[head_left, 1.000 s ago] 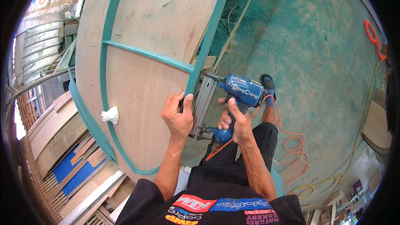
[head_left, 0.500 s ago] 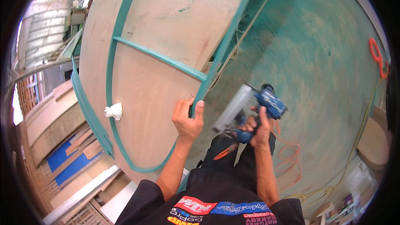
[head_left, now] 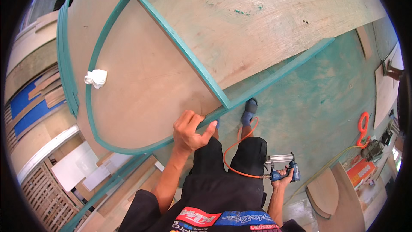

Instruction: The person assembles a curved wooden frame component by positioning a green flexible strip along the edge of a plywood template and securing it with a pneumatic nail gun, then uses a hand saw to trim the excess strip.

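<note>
Nearest, we noted the right hand (head_left: 281,181) closed round a blue pneumatic nailer (head_left: 295,169), orange air hose (head_left: 246,174) connected. Well apart from it, the left hand (head_left: 189,132) was clamped on the teal curved frame (head_left: 279,75), which lay partly over the plywood surface (head_left: 141,90). Farther off, we logged a crossbar (head_left: 182,49) and a white bundle (head_left: 98,78).

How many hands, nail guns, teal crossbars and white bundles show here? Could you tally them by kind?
Hands: 2, the left hand and right hand
Nail gun: 1
Teal crossbar: 1
White bundle: 1
Total: 5
</note>
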